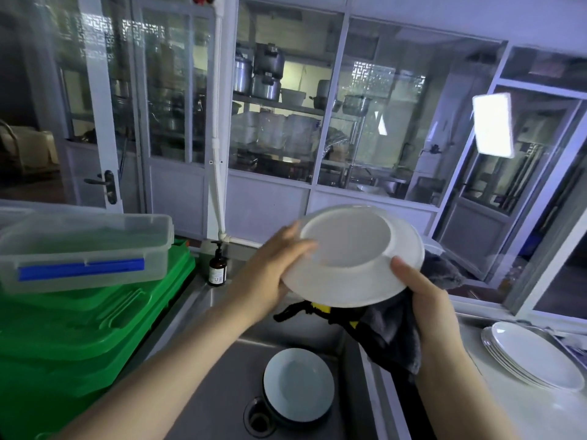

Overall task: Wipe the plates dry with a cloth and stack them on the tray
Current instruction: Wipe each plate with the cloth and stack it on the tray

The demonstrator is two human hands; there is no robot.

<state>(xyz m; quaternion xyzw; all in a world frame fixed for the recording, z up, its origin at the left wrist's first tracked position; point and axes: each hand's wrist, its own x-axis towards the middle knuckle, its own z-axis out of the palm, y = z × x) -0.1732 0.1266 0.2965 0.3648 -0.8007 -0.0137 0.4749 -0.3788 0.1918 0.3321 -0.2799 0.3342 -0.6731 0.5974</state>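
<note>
Right now the white plate [352, 255] is held up over the sink [222, 376], turned underside toward the person. The left hand [273, 268] clasps its rim at nine o'clock, fingers curled over the edge. The right hand [425, 300] pinches the rim at four o'clock, thumb on top, with the dark cloth [390, 331] bunched under it. Glazed and likely still wet, the plate looks stiff, slippery and breakable, so I'd judge a two-sided rim grip safest, with the cloth between skin and glaze. Another plate [298, 384] waits in the sink at six o'clock. Dried plates [533, 357] are stacked on the desk [514, 417] at four o'clock.
</note>
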